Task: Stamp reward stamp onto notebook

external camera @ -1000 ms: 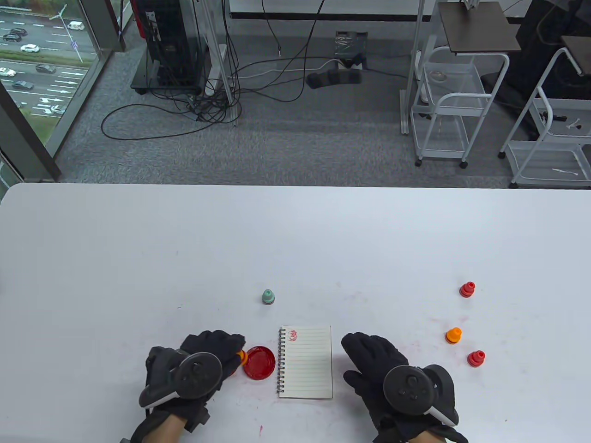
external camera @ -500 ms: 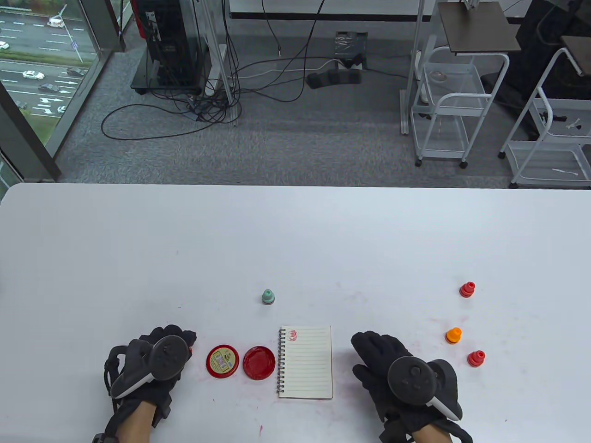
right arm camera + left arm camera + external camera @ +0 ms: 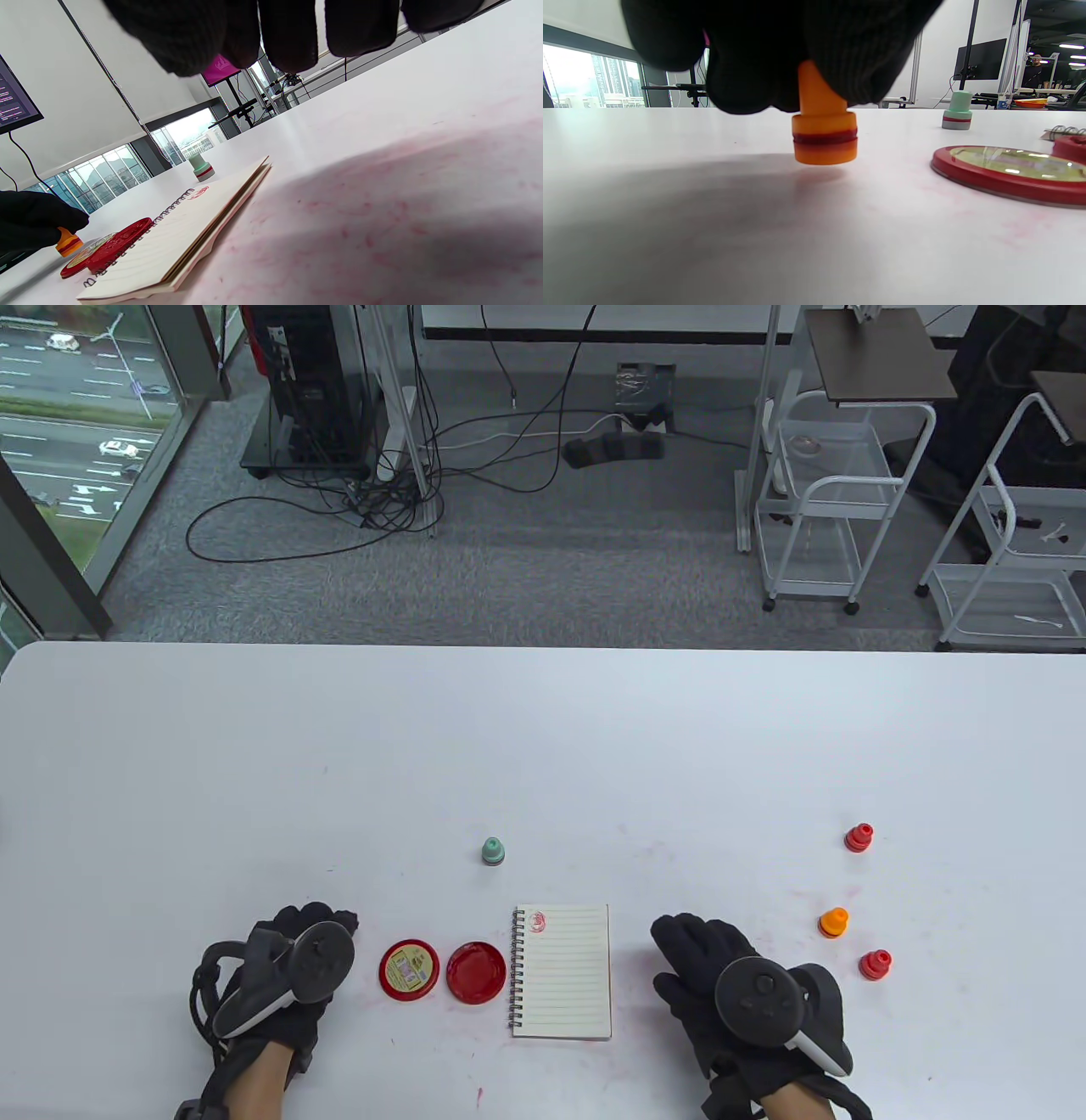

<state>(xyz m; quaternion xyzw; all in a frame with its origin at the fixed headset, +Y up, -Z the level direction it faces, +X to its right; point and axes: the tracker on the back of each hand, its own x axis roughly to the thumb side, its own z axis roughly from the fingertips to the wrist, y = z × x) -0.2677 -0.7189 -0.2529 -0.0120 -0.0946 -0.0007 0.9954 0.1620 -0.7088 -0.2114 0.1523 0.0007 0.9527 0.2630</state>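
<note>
The left hand [image 3: 280, 976] is positioned at 9 o'clock from the notebook [image 3: 562, 971], well apart from it. Its fingers are curled round the stem of an orange stamp [image 3: 824, 127], which in the left wrist view is held upright, its base just clear of the surface [image 3: 543, 746]. In the table view the stamp is hidden under the glove.

Just at 3 o'clock from that hand the labelled lid [image 3: 410, 970] is laid, with the open red ink pad [image 3: 476, 972] touching or almost touching it, just beside the notebook's spiral. At 12 o'clock from the notebook a green stamp [image 3: 492, 851] is stood. One red print [image 3: 537, 920] is already present at the page's top left corner.

The right hand [image 3: 721, 984] is rested flat on the surface at 3 o'clock from the notebook, fingers relaxed, nothing held. Three more stamps [image 3: 859, 837] are stood well to its right.

For a clean print, it is judged that the stamp should be kept vertical, carried over the pad and lid without brushing them, set on a blank ruled area clear of the existing print, and pressed straight down without twisting. The page edge may be steadied with the right hand.
</note>
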